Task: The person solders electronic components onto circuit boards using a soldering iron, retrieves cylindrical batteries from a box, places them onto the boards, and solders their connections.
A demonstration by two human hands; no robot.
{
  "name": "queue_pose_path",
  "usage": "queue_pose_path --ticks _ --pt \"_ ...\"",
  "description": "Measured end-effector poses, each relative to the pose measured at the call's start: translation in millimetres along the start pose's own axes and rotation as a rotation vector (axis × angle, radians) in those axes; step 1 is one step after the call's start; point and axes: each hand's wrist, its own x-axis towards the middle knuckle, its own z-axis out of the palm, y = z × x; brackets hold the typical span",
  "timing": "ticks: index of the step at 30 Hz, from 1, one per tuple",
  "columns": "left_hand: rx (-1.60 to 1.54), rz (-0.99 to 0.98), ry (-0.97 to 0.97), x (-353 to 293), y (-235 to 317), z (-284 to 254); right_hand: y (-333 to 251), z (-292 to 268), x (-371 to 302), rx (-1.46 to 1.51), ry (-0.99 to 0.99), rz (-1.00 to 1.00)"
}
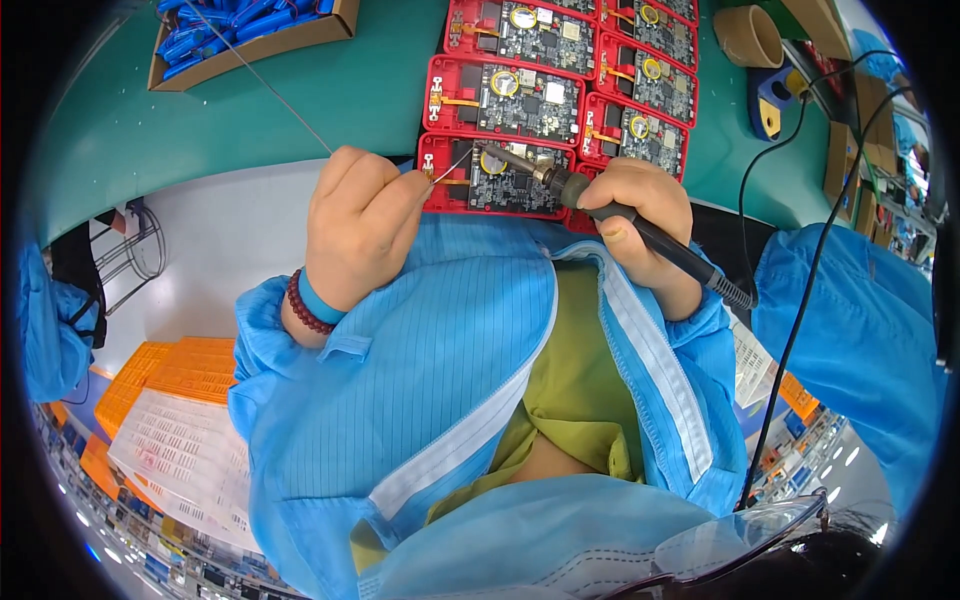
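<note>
Head view, upper centre: the left hand (365, 215) pinches thin wire (455, 165), fingertips closed; the right hand's (645, 215) fingers curl round a soldering iron (680, 252), over a circuit board (530, 185). Wire likely bends easily; board seems fragile. Grip the iron's dark handle, the red case's (443, 146) rim.

Smooth, glossy red plastic is seen in the housings (455, 78), while the circuit boards (525, 107) are dotted with shiny metal. The soldering iron (672, 252) is finished in matt dark plastic with a metal barrel; the solder wire (455, 165) is dully metallic. Striped cloth is worn as a jacket (430, 330). The box (270, 48) is made of matt cardboard, and the worktop (230, 125) is smoothly surfaced.
</note>
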Motion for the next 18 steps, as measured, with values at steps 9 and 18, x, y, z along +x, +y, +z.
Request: queue_pose_path --ticks 9,18 --pt "-0.002 0.019 -0.007 1.1 -2.0 0.4 -0.8 -2.1 -0.1 0.006 -0.015 0.035" --pt "-0.008 0.033 -0.012 2.7 -2.8 1.7 -1.2 -1.8 -0.1 0.007 -0.028 0.053"
